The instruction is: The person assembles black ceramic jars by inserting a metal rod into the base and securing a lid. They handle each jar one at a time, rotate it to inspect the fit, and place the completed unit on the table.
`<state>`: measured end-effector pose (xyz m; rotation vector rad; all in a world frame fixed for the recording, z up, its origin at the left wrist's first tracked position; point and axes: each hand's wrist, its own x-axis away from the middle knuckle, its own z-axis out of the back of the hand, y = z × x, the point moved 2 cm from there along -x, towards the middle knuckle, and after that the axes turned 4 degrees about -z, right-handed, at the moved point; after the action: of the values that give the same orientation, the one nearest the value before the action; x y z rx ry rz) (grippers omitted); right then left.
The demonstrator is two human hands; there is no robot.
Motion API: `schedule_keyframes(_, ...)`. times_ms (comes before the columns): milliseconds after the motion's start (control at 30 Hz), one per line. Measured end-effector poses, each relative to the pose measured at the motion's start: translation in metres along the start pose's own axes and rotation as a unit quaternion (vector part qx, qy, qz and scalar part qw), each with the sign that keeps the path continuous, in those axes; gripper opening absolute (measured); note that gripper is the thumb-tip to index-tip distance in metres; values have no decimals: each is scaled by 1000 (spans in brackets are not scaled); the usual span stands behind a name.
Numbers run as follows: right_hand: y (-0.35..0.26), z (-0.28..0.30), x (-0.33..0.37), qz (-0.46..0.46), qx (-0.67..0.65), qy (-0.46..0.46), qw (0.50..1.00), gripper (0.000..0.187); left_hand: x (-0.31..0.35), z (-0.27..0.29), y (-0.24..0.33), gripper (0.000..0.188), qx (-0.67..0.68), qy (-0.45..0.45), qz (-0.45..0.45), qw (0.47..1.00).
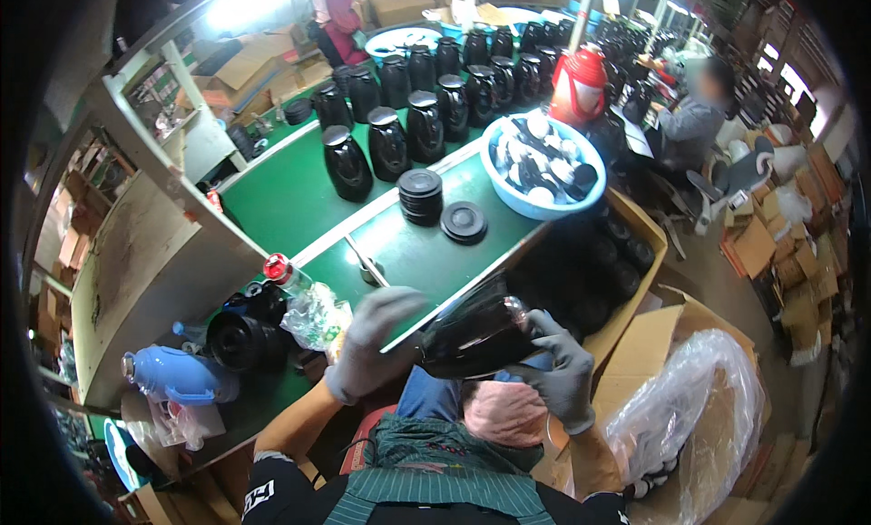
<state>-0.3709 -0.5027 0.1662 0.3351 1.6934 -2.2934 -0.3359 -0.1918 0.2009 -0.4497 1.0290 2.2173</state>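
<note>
Here's the green bench (281,194) stretching before us, a carton (660,247) of black parts (581,280) to our right, a blue basin (544,209) just beside it. And the black jug (476,336) lies on its side between our hands! Our right hand (564,372) pinches one end; our left hand (374,343), loosely spread, meets the other, contact unclear. Beyond, black discs (421,198) sit stacked.

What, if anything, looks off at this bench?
Two mild oddities: a red jug near the rows of black jugs, the wrong colour for the batch, and crumpled plastic bulging from the open carton, lower right. No damage shows on the jug in the right hand.
</note>
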Motion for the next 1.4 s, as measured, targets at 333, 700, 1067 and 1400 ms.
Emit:
schedule_keyframes(333,24,-5,24,-131,-215,21,968,56,41,-76,-58,64,358,-50,227,904)
schedule_keyframes(700,84,-2,-88,-41,-101,-226,968,28,164,-131,-183,55,684,54,409,602)
schedule_keyframes(1067,315,-24,-382,-113,540,166,817,56,173,-159,-201,60,728,121,439,512)
schedule_keyframes(1400,78,-39,-225,61,150,-49,986,44,147,-154,-205,65,729,86,426,529)
